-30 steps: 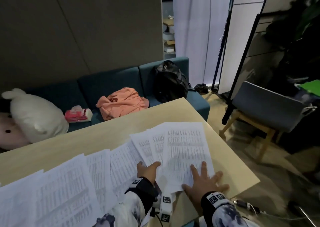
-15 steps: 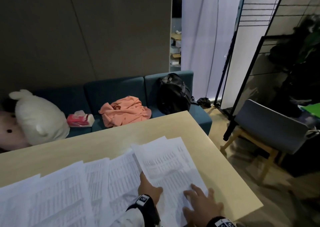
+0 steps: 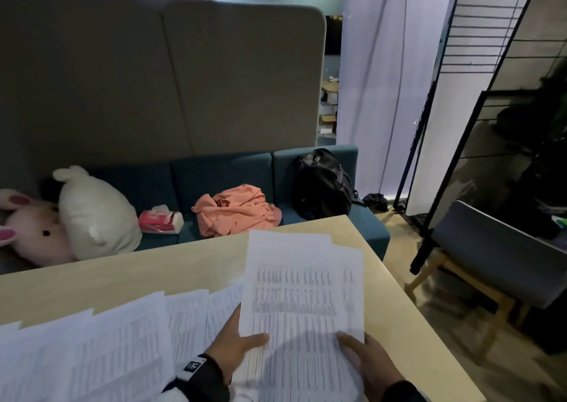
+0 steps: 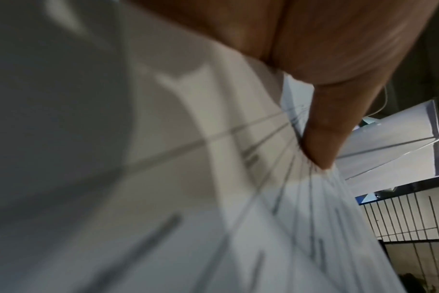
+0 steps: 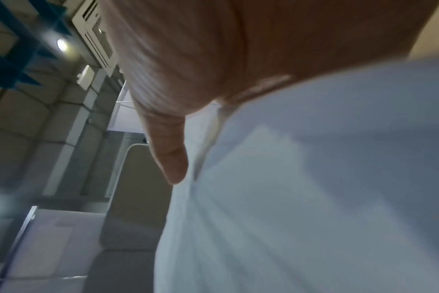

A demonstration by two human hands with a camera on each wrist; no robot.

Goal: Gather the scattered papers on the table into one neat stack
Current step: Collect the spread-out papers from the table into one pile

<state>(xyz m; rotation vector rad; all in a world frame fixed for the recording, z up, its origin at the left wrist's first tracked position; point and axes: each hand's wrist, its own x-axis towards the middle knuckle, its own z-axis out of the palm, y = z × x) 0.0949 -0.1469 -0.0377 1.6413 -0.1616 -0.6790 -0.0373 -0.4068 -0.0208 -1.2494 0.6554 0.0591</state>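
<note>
several printed sheets [image 3: 302,303], gathered but unevenly aligned, are lifted over the wooden table's [image 3: 408,325] right end. the left hand [image 3: 234,345] and right hand [image 3: 366,360] each pinch a lower side edge, thumb on top. paper is light, floppy and slippery, so holding both edges suits it. more sheets [image 3: 92,349] lie fanned leftward.

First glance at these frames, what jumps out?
Both hands, left and right, grip a lifted sheaf of printed pages near the table's right end. More papers lie fanned across its left. Behind, a pink garment and a black backpack sit on the sofa.
</note>
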